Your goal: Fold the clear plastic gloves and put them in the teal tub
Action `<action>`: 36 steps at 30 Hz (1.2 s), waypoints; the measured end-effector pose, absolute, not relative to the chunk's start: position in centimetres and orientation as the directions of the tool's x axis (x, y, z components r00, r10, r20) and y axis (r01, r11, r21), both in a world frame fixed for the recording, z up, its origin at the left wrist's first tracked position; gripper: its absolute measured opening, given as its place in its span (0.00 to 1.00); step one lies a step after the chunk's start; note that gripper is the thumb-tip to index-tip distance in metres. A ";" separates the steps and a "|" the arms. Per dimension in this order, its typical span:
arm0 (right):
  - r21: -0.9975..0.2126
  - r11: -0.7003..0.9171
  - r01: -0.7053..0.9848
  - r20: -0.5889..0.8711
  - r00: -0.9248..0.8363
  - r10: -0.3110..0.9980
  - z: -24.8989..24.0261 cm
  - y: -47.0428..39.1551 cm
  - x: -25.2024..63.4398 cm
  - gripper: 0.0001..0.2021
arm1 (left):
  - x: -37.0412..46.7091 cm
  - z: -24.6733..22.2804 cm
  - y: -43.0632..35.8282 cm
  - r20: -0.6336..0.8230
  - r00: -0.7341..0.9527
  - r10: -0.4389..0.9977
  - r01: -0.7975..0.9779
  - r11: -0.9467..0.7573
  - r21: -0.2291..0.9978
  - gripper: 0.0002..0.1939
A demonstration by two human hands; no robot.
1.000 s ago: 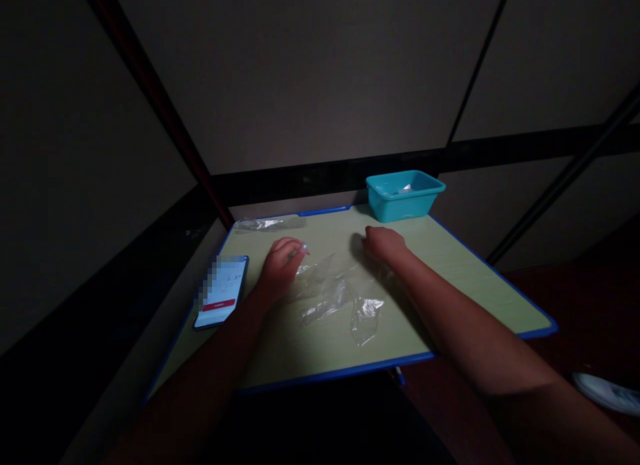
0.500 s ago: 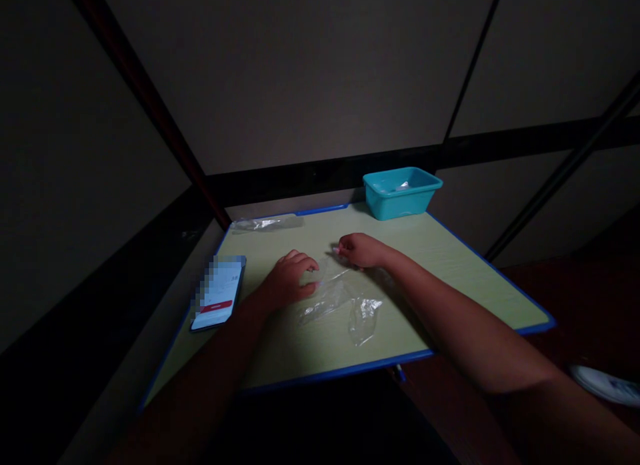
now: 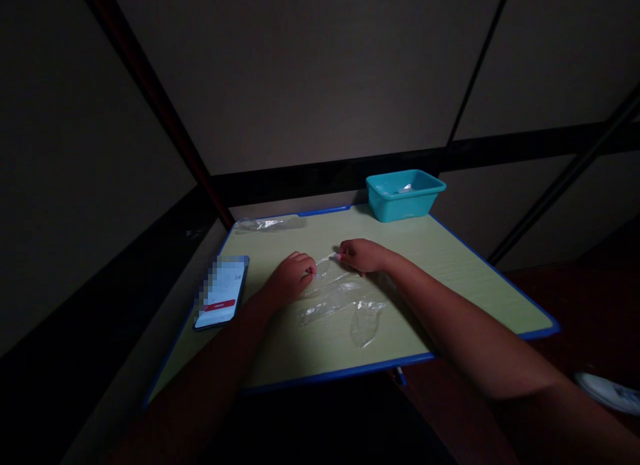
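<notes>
Near the middle of the pale table, my left hand (image 3: 295, 276) pinches the left edge of a clear plastic bag (image 3: 327, 273). My right hand (image 3: 363, 256) has its fingertips closed on the upper right part of the same bag, which stretches between both hands. Just below lies another clear crinkled plastic piece (image 3: 325, 307), flat on the table. A smaller clear piece (image 3: 367, 323) rests to its right, nearer the front edge.
A phone (image 3: 223, 293) with a lit screen lies at the table's left edge. At the back left is a flat clear bag (image 3: 270, 225). A turquoise basket (image 3: 406, 205) with something clear inside stands at the back right. The table (image 3: 450, 278) has a blue rim.
The fingers of my left hand, apart before, have closed on the bag's edge. My right hand keeps its pinch. The whole view has shifted slightly.
</notes>
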State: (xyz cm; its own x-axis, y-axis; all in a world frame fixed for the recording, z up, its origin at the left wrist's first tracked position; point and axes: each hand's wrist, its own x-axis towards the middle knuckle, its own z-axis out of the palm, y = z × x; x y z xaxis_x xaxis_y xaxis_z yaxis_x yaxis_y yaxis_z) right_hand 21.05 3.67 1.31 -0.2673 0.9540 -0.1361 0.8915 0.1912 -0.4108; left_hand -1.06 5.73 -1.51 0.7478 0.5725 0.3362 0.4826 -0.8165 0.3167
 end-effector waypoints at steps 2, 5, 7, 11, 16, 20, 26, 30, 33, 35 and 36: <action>-0.414 0.188 0.891 -0.143 -0.267 0.953 1.4 3.6 21.0 0.12 | -1.0 -1.6 5.8 0.340 0.731 0.591 0.487 -0.802 0.346 0.04; -0.437 0.186 0.880 -0.162 -0.281 0.946 1.6 3.4 21.0 0.12 | -1.0 -1.6 5.8 0.347 0.694 0.631 0.501 -0.769 0.396 0.04; -0.447 0.200 0.872 -0.170 -0.302 0.938 1.8 3.3 21.0 0.12 | -1.0 -1.6 5.8 0.352 0.660 0.664 0.510 -0.740 0.439 0.03; -0.413 0.275 0.868 -0.076 -0.333 0.940 1.9 3.1 20.8 0.11 | -1.1 -1.6 5.9 0.357 0.569 0.741 0.519 -0.660 0.543 0.02; -0.436 0.430 0.791 0.027 -0.466 0.884 1.4 3.4 20.8 0.06 | -1.1 -1.8 5.9 0.367 0.484 0.795 0.505 -0.596 0.625 0.03; -0.425 0.491 0.760 0.038 -0.527 0.849 0.6 3.6 20.8 0.08 | -1.0 -2.0 5.9 0.399 0.458 0.795 0.491 -0.600 0.632 0.03; -0.289 0.431 0.855 0.037 -0.440 0.897 0.2 3.5 20.1 0.16 | -0.7 -1.5 5.7 0.524 0.310 0.794 0.534 -0.601 0.594 0.05; -0.176 0.397 0.901 0.024 -0.399 0.917 0.2 3.4 19.4 0.20 | -0.4 -0.4 4.6 0.672 0.331 0.663 0.527 -0.720 0.451 0.07; -0.128 0.377 0.917 0.007 -0.379 0.925 0.4 3.3 18.8 0.20 | -0.1 0.1 3.5 0.644 0.539 0.542 0.381 -0.839 0.388 0.10; -0.109 0.372 0.922 -0.013 -0.376 0.927 0.5 3.2 18.6 0.21 | 0.1 0.1 2.9 0.559 0.682 0.471 0.282 -0.875 0.393 0.10; -0.108 0.370 0.923 -0.023 -0.375 0.927 0.4 3.3 18.5 0.22 | 0.2 0.0 2.7 0.511 0.736 0.443 0.248 -0.880 0.405 0.10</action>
